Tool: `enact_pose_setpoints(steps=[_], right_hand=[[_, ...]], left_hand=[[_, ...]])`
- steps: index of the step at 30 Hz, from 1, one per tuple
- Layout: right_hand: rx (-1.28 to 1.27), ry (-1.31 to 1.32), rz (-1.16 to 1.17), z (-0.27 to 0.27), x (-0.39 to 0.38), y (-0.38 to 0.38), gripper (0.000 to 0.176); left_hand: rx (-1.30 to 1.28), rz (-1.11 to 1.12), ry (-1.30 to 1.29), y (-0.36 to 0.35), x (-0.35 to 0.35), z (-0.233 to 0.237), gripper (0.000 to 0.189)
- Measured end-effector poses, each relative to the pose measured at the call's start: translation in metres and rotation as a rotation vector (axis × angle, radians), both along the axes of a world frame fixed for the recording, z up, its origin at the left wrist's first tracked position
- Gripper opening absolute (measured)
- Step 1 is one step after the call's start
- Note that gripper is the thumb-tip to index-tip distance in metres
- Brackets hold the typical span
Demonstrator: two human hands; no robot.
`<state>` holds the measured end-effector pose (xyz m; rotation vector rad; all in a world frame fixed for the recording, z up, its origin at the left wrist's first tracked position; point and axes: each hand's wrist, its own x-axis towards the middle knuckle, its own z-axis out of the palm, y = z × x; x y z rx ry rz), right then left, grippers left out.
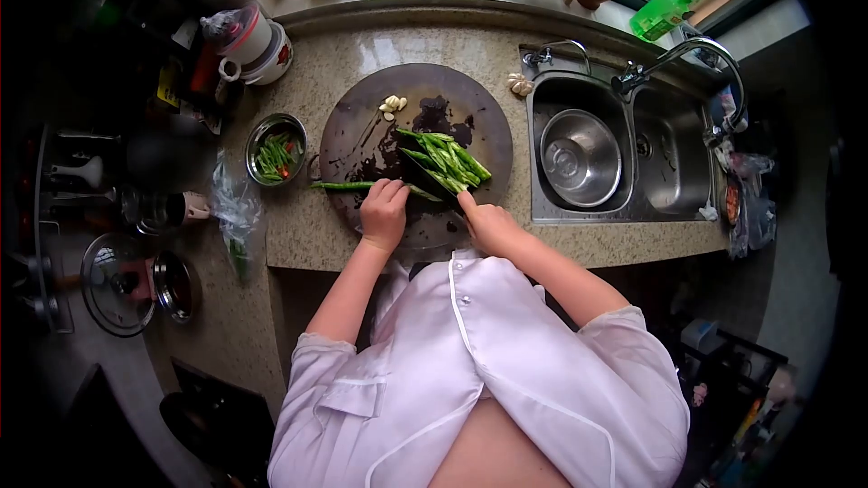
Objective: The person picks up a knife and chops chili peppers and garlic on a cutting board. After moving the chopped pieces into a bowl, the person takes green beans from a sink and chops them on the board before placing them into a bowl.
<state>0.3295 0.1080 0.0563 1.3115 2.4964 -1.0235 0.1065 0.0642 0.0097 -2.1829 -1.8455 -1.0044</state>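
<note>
My left hand (383,211) is closed, its bent fingertips pressing a long green stalk that looks like asparagus (339,185) onto the round dark cutting board (357,117). The stalk's thin end points left, over the board's edge. Gripped in my right hand (493,228) is a knife with a dark blade (431,179), slanting up and left across the board, just right of my left fingertips. Its handle is mostly hidden by my fingers. Right beside the blade lies a pile of slantwise-cut green pieces (449,158). Peeled garlic cloves (392,106) sit near the board's far side.
Left of the board stands a metal bowl (276,149) of cut green and red peppers, near a plastic bag (233,208). A double sink (669,163) on the right holds a steel basin (581,158). A garlic bulb (519,84) rests by the sink's corner.
</note>
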Motion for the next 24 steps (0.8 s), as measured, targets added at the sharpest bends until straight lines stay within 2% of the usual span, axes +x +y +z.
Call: enact_pose_setpoints(steps=[3,9,11,16,18,20,24], right_hand=[[-0.042,0.015,-0.004,0.010,0.003,-0.007,0.035],[-0.073,-0.061,0.132,0.023,0.003,-0.008,0.036],[-0.010,-0.034,0.169,0.023,-0.002,-0.006,0.037],[0.120,0.082,0.176,0.005,-0.049,-0.001,0.032],[0.094,0.180,0.081,-0.003,-0.060,0.003,0.029],[0.097,0.154,0.060,-0.002,-0.055,0.005,0.023],[0.021,0.064,0.064,0.001,-0.032,0.005,0.029]], left_hand=[[-0.018,0.000,-0.074,-0.005,0.000,-0.002,0.015],[0.002,0.005,-0.142,-0.009,-0.003,-0.006,0.016],[0.017,0.001,-0.136,-0.009,-0.002,-0.006,0.017],[-0.074,0.022,-0.112,-0.013,-0.002,-0.016,0.018],[-0.081,0.016,-0.103,-0.014,-0.007,-0.012,0.020],[0.018,-0.005,-0.110,-0.013,-0.009,-0.009,0.023],[-0.002,0.111,-0.040,-0.013,-0.019,0.000,0.023]])
